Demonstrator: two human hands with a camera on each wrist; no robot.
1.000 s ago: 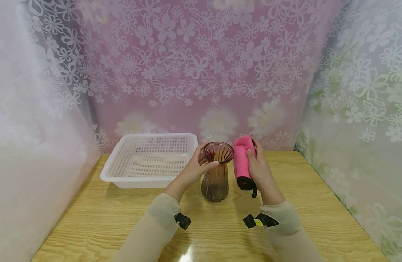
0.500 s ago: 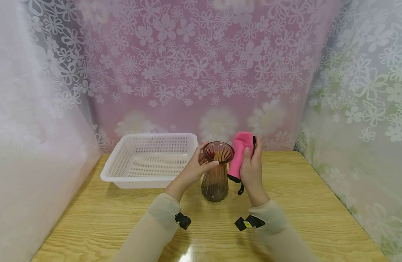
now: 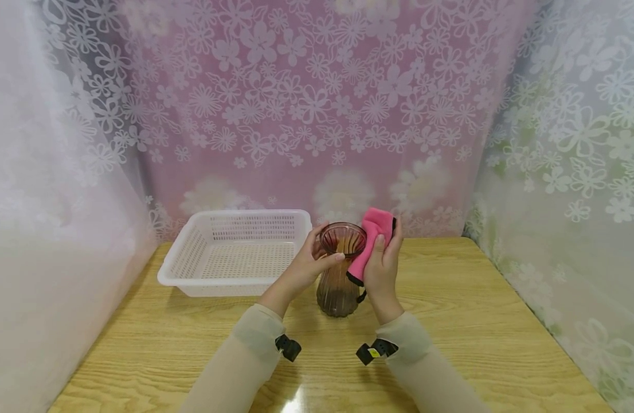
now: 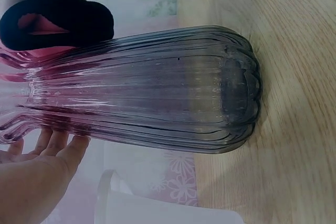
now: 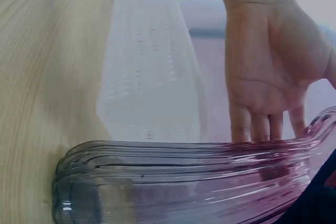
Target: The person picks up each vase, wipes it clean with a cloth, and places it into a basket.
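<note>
A ribbed brown-purple glass vase (image 3: pixel 340 281) stands upright on the wooden table (image 3: pixel 477 321). My left hand (image 3: pixel 312 261) grips its neck just under the flared rim, fingers curled round it. My right hand (image 3: pixel 381 267) holds a folded pink cloth (image 3: pixel 371 238) with a black edge and presses it against the right side of the vase's rim. The left wrist view shows the vase (image 4: pixel 157 95) lengthwise, with my left hand's fingers (image 4: pixel 55 148) on its neck and the cloth's black edge (image 4: pixel 58 22) at the other side. The right wrist view shows the vase (image 5: pixel 189 182) and my left hand (image 5: pixel 268 72) behind it.
A white perforated plastic basket (image 3: pixel 234 252) sits on the table to the left of the vase, close to my left hand. Flowered curtains hang behind and at both sides of the table. The basket also shows in the right wrist view (image 5: pixel 149 77).
My right hand has moved left with the pink cloth, from beside the vase to touching its rim. The left hand and the vase have stayed put.
</note>
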